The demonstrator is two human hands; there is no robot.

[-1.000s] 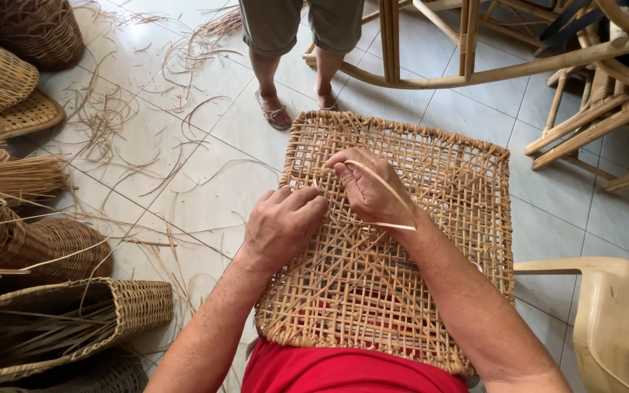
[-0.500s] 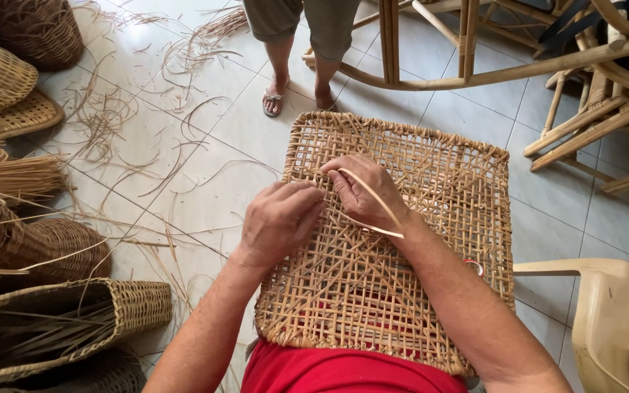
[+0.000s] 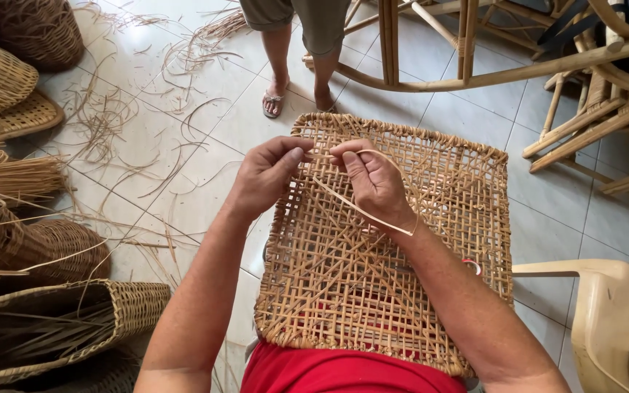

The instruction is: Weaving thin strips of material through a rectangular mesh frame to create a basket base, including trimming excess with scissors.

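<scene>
A square woven cane panel point(image 3: 438, 240) rests on my lap, its open lattice tan and partly filled. My left hand point(image 3: 267, 175) and my right hand point(image 3: 373, 178) meet near the panel's far left corner. Both pinch a thin flat cane strip point(image 3: 358, 207), which loops from my fingers down across my right wrist. My red shirt point(image 3: 329, 371) shows below the panel's near edge.
Another person's legs in sandals point(image 3: 296, 80) stand on the tiled floor just beyond the panel. Woven baskets point(image 3: 74, 320) and cane bundles point(image 3: 9, 175) lie at the left. Loose cane strands point(image 3: 118, 124) litter the tiles. Rattan chair frames point(image 3: 518, 65) stand at the back right, a beige plastic chair point(image 3: 613, 313) at the right.
Both hands moved up toward the panel's far edge and came together, drawing the cane strip out into a loop. The other person's feet shifted slightly.
</scene>
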